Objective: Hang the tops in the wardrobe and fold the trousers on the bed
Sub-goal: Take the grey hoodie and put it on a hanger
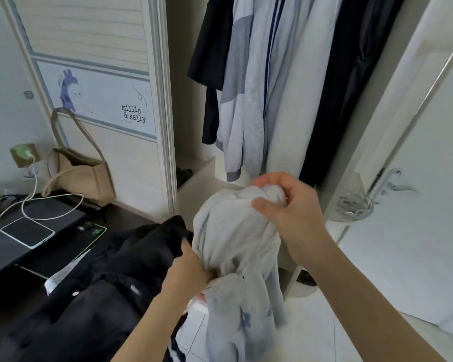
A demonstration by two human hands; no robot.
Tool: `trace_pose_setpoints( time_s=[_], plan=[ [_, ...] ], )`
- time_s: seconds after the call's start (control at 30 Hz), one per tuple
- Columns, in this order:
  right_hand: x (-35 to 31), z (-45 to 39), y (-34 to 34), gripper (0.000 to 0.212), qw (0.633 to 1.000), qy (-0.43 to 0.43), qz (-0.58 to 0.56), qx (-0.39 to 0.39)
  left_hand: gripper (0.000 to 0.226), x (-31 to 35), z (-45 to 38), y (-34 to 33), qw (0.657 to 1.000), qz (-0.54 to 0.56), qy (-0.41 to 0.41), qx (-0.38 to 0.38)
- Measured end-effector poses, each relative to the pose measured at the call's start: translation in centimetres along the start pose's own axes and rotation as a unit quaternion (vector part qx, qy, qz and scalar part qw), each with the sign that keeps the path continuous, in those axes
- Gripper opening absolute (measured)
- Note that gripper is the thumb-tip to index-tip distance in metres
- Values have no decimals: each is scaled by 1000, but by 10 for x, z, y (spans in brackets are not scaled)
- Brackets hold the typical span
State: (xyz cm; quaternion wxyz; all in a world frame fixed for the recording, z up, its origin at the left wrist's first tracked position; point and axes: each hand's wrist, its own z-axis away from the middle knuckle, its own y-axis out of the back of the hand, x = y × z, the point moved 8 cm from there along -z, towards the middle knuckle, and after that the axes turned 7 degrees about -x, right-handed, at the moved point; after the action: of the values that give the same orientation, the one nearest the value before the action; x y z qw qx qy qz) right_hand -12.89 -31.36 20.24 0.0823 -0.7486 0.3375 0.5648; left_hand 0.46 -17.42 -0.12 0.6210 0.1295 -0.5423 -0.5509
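I grip the pale top (233, 231) in both hands, right hand (285, 205) bunching its upper end, left hand (191, 270) gathering the middle (dark garments (97, 283) over that arm), before the open wardrobe (272, 87); I'd find the collar first.

Clothes held in front of the open wardrobe, bench to the left.
Both hands, left hand (191, 267) and right hand (288, 202), grip a bunched top (233, 231) below the hanging clothes (267, 87) in the wardrobe (311, 126). Left of the top lie trousers (102, 296); behind them, on the bench (0, 257), a phone (28, 232), with a bag (84, 176) behind it against the door (131, 158).
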Motion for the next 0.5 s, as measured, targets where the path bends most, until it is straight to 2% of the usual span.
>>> trace_pose_setpoints(
  time_s=[0.03, 0.07, 0.17, 0.23, 0.27, 0.33, 0.4, 0.47, 0.5],
  plan=[
    [3, -3, 7, 35, 1000, 1, 12, 18, 71, -6, -4, -8, 998, 17, 21, -55],
    [9, -5, 15, 34, 999, -4, 20, 32, 50, -9, -6, -4, 996, 51, 30, -68],
    [45, -8, 47, 29, 994, -75, 1, 83, 12, -6, -17, 41, 992, 127, -9, -3],
    [67, -7, 71, 32, 986, -110, 17, 124, 7, -5, -22, 67, 975, 223, -12, -1],
    [77, -6, 81, 35, 980, -124, 60, 143, 8, -6, -20, 75, 938, 347, -6, -8],
    [96, 0, 98, 41, 959, -165, 151, 173, 13, -1, -13, 81, 837, 545, -9, -52],
    [129, 11, 109, 42, 936, -266, 143, 178, 19, 8, -9, 83, 780, 617, -6, -103],
    [154, 21, 113, 36, 912, -354, 103, 181, 23, 19, -6, 81, 767, 623, -10, -156],
    [154, 22, 118, 34, 910, -349, 96, 203, 26, 25, -5, 80, 777, 601, -22, -186]
  ],
)
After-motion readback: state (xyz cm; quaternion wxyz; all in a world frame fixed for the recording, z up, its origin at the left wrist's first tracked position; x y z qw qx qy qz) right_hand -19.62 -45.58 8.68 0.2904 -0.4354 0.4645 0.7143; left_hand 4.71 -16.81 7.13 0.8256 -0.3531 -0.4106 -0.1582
